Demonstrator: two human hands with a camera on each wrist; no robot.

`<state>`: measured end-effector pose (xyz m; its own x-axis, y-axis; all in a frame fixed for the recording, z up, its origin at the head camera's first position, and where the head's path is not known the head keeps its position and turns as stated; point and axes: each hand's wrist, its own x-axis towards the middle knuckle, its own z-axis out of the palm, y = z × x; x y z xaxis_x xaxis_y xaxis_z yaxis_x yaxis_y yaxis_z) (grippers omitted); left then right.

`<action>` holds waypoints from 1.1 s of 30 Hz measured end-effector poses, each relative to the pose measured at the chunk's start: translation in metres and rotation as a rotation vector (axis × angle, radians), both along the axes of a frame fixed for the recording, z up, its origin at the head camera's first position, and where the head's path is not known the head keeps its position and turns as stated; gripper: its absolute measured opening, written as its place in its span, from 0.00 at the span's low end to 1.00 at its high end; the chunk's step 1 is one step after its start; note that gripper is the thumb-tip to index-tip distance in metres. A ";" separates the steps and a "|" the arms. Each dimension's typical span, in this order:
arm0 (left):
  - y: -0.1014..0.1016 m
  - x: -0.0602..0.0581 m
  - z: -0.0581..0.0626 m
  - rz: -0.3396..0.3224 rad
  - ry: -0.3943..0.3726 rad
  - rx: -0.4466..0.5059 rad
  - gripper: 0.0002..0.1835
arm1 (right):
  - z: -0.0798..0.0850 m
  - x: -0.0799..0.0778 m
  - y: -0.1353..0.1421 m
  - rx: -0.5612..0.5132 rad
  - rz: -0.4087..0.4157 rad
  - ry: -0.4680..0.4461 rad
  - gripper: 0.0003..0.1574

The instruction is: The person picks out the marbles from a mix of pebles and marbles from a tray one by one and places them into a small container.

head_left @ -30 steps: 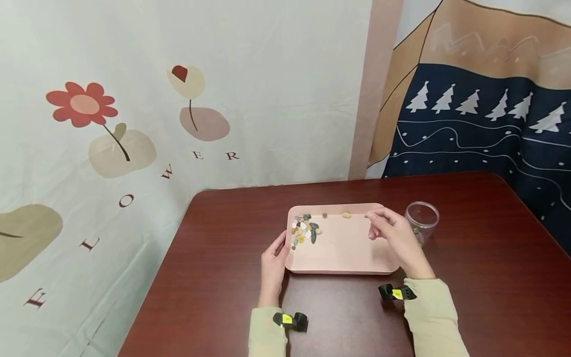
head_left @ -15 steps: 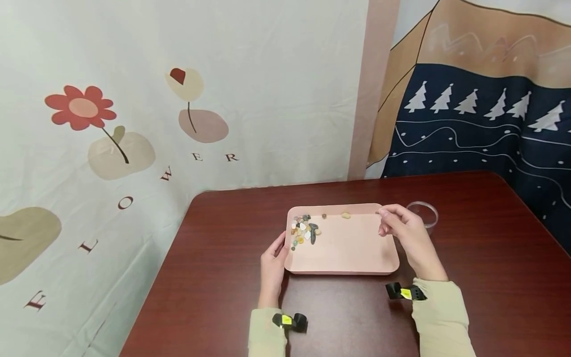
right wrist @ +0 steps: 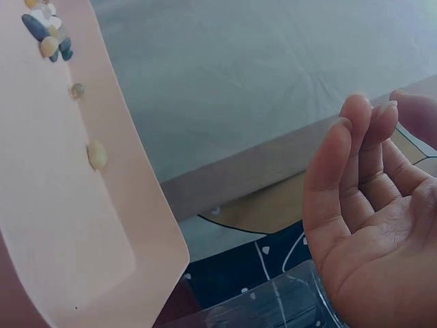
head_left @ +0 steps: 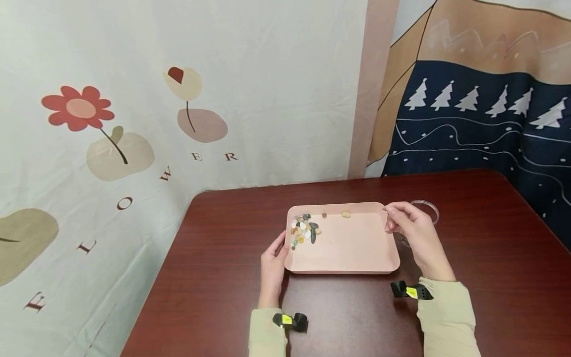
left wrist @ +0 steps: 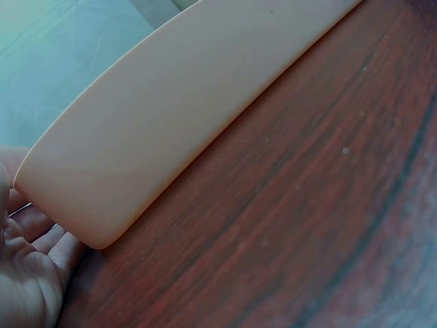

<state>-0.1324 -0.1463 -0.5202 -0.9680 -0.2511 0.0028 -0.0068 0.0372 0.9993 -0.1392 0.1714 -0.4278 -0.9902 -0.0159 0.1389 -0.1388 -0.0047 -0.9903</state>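
Observation:
My left hand [head_left: 272, 267] holds the left side of a pink tray [head_left: 352, 253]; the left wrist view shows its fingers at the tray's corner. Mixed pebbles [head_left: 314, 235] lie clustered at the tray's left end. A small brown pebble [head_left: 324, 215] and a yellowish pebble [right wrist: 97, 156] sit apart along the far side. Over the tray's right edge, my right hand [head_left: 417, 235] has thumb and forefinger together, a small dark pebble [head_left: 384, 208] showing at their tips. Behind that hand stands a clear jar [head_left: 436, 212], mostly hidden, its rim visible.
The tray rests on a dark red-brown wooden table [head_left: 223, 258]. A pale flower-printed curtain [head_left: 276, 89] hangs behind, with a navy tree-patterned cloth [head_left: 473, 134] at the right. Each sleeve carries a black wrist camera [head_left: 298, 322].
My right hand has moved right from above the tray to its right edge, covering more of the jar. My left hand and the tray have stayed in place.

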 end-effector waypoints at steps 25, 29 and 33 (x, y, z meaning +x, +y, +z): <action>0.003 0.001 0.001 0.015 0.030 -0.019 0.18 | 0.008 0.006 0.017 -0.030 -0.095 0.058 0.20; 0.003 0.000 0.001 0.021 0.031 -0.025 0.19 | 0.009 0.006 0.020 -0.074 -0.095 0.066 0.20; 0.003 0.000 0.000 0.022 0.021 -0.018 0.19 | 0.009 0.006 0.023 -0.113 -0.098 0.078 0.20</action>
